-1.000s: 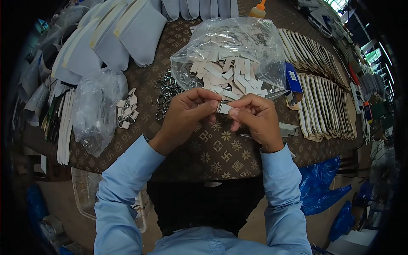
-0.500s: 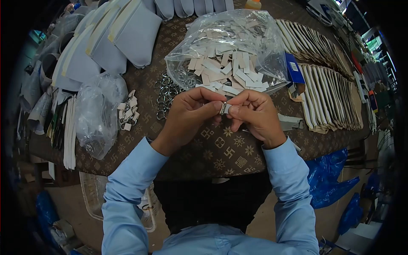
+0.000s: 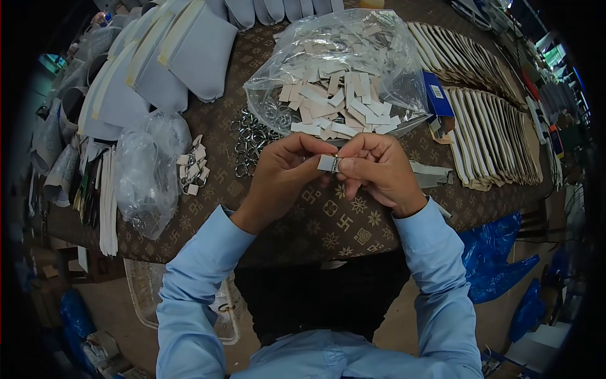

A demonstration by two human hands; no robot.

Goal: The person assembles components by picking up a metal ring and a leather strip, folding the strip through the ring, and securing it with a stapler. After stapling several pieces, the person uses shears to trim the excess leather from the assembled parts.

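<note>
One white tab (image 3: pixel 326 163) is above the worktop (image 3: pixel 297 237), pinched in the closed grip of the left hand (image 3: pixel 281 174), the metal ring (image 3: pixel 335 165) at its right edge pinched by the right hand (image 3: pixel 383 169).

Brown patt. table (image 3: pixel 344 221). Past L hand (image 3: pixel 278 180) & R hand (image 3: pixel 382 170): clear bag (image 3: pixel 409 76) w/ pale strips (image 3: pixel 341 101). Just beyond L hand: rings (image 3: pixel 249 140); left of it, tabbed rings (image 3: pixel 192 167), then crumpled bag (image 3: pixel 145 180). Right of & beyond R hand: blue box (image 3: pixel 437 95), then stacks (image 3: pixel 495 139).
</note>
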